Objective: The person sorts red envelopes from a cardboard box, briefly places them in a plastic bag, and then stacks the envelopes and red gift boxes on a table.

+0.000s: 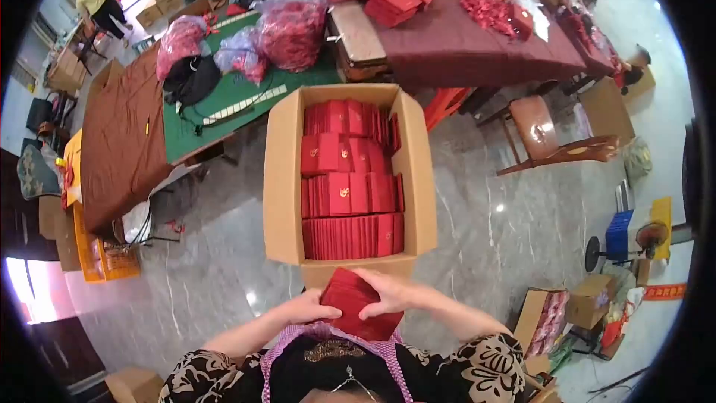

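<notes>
A stack of red packets (349,300) is held close to my chest, below the near edge of the box. My left hand (312,307) grips its left side, thumb across the front. My right hand (384,291) is closed round its upper right side. Straight ahead stands an open cardboard box (285,179) with its flaps folded out. Inside, red packets (343,235) are packed upright in several rows, some with a gold emblem. Both hands are outside the box.
Behind the box are a green table (186,138) with bags of red items (291,30) and a table with dark red cloth (477,56). A wooden chair (533,123) stands right. Cartons (589,300) lie lower right. People (101,4) are in the background.
</notes>
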`<state>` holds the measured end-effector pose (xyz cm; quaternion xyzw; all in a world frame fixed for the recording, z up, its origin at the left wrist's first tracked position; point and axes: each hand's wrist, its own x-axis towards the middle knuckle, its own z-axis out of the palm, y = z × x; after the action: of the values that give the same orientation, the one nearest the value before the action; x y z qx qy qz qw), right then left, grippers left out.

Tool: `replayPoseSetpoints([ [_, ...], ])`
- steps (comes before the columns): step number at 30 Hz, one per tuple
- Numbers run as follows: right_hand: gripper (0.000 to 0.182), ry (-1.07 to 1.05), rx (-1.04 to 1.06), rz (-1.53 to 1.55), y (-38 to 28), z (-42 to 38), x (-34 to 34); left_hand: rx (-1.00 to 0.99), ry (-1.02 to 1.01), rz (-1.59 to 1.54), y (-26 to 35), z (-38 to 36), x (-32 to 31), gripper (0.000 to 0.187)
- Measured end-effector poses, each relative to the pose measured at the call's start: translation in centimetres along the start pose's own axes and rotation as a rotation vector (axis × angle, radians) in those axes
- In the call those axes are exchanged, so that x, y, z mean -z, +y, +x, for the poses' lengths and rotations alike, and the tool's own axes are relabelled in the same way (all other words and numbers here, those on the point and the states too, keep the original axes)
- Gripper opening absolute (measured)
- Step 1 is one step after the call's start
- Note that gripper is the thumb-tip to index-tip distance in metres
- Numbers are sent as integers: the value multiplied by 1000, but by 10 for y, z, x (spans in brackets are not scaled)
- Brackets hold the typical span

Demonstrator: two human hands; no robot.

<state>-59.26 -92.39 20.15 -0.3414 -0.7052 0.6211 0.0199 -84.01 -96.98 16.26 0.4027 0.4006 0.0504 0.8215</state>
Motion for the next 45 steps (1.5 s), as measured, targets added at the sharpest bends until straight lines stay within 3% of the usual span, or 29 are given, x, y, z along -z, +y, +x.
replayPoseSetpoints([
  [1, 90, -19, -92, 3, 3, -6, -8, -31, -33, -54, 2, 1, -5, 44],
  [2, 90, -4, -94, -3, 11, -12, -13, 78, -47, -64, 24, -5, -15, 50],
  [5, 76, -20, -209, 327, 19, -35, -21, 154, -15, -195, 19, 0, -37, 54],
  [7, 76, -15, -227, 252, 16, -48, -18, 2, -5, -235, -3, 10, -45, 61],
  [9, 77, -79, -209, 139, 26, -59, -20, -13, 300, 233, -28, 21, -54, 72],
  [10, 74, -37, -226, 281, 48, -68, -28, -56, 344, 475, -35, 23, -60, 83],
  [12, 66, 37, -178, 435, 68, -82, -24, -201, 301, 409, -12, 10, -86, 89],
  [13, 62, 19, -190, 543, 77, -93, -22, -120, 199, 416, -21, 25, -90, 95],
  [15, 61, 100, -225, 477, 123, -122, -24, -184, 208, 500, -40, 62, -116, 94],
  [16, 55, 107, -177, 574, 142, -141, -23, -297, 238, 470, -43, 77, -133, 85],
  [19, 50, 142, -191, 648, 153, -200, 2, -266, 251, 477, -18, 122, -186, 72],
  [20, 53, 164, -115, 592, 162, -222, 8, -292, 306, 531, -7, 131, -210, 61],
  [21, 56, 189, -44, 541, 177, -247, 14, -294, 316, 535, -1, 151, -228, 61],
  [22, 65, 156, -49, 680, 216, -271, 18, -373, 285, 557, 3, 174, -245, 59],
  [24, 67, 150, -23, 661, 213, -310, 34, -548, 212, 560, 23, 204, -280, 51],
  [25, 70, 147, 0, 639, 216, -332, 40, -483, 186, 652, 39, 217, -297, 50],
  [27, 72, 322, -122, 670, 234, -367, 44, -350, 171, 788, 76, 232, -332, 53],
  [29, 69, 517, -111, 806, 237, -404, 41, -431, 162, 740, 90, 251, -356, 59],
  [30, 67, 580, -101, 803, 233, -422, 43, -546, 288, 781, 83, 268, -364, 75],
  [32, 67, 702, -67, 814, 225, -446, 51, -314, 234, 631, 111, 279, -380, 91],
  [34, 60, 842, -10, 845, 246, -466, 53, -355, 214, 427, 117, 295, -393, 98],
  [35, 63, 911, -9, 895, 240, -476, 64, -354, 79, 132, 133, 292, -401, 96],
  [36, 64, 968, 33, 902, 241, -481, 71, -404, -9, 103, 124, 311, -394, 94],
  [38, 62, 1118, 54, 894, 242, -486, 81, -396, -137, -291, 105, 349, -376, 96],
  [39, 62, 1175, 36, 864, 246, -484, 86, -456, -101, -300, 100, 364, -366, 103],
  [41, 63, 1231, 51, 845, 241, -480, 99, -465, -151, -107, 160, 345, -390, 112],
  [45, 62, 1281, 162, 909, 236, -471, 142, -590, -106, 129, 196, 373, -390, 111],
])
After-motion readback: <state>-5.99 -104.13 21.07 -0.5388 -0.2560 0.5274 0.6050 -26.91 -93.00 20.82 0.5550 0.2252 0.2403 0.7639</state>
